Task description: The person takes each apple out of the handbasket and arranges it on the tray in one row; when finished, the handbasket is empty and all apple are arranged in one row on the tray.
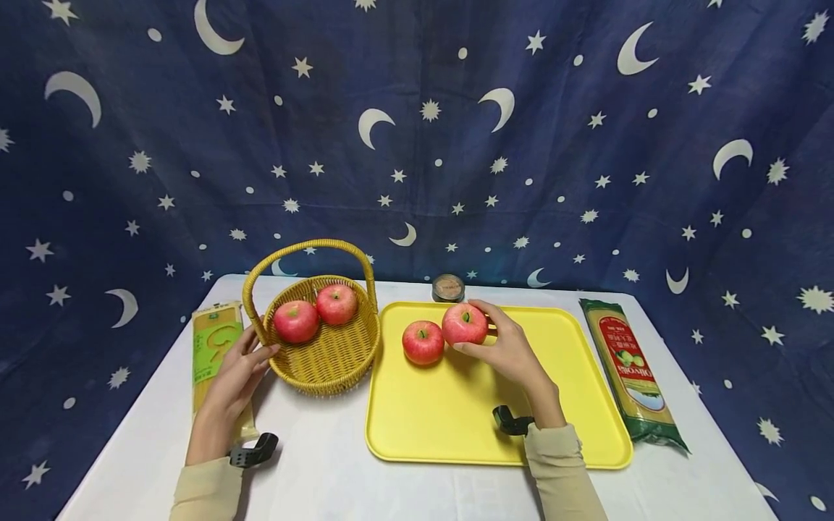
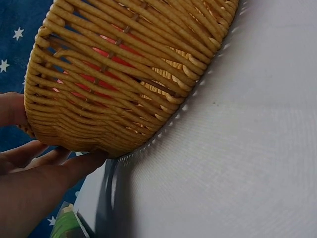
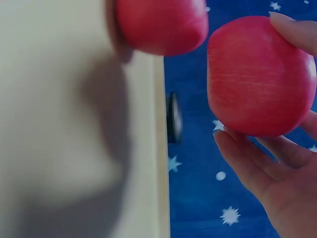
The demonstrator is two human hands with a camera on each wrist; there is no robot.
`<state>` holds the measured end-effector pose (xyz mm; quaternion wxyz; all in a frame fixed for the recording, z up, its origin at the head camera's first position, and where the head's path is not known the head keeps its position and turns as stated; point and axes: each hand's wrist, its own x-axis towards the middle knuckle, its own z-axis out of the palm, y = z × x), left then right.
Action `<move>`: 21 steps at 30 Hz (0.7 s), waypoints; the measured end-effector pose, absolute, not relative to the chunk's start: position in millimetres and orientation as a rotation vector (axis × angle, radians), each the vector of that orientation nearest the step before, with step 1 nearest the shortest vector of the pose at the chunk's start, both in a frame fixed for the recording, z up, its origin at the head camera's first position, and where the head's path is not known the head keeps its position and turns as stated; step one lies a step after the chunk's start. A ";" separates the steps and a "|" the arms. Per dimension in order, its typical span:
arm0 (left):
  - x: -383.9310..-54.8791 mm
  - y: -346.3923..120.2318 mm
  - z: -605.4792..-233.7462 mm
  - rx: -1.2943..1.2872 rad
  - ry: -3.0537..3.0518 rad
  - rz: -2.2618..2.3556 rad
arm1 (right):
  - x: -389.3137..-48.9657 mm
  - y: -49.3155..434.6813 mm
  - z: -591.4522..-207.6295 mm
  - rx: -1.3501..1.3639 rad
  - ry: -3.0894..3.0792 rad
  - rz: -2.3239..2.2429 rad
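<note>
While inside basket (image 1: 326, 358) — two apples (image 1: 296, 322).

The head view is evenly bright, with soft shadows. In the dimmer wrist views, the basket (image 2: 124, 84) darkens the table (image 2: 247, 148) beside it, and the tray (image 3: 44, 39) blurs.

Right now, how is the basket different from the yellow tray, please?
The basket is round and woven; the tray is a flat rectangle with rounded corners. The basket has a tall arched handle; the tray has none. The basket holds two apples, while one apple rests on the tray. The left hand grips the basket, not the tray. Both stand on the white table.
</note>
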<state>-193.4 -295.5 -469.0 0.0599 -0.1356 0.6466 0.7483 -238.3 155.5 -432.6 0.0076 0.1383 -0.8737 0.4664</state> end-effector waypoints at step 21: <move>-193.5 -296.0 -470.1 -0.401 1.977 2.254 | -252.1 164.2 -467.6 0.360 -2.899 1.366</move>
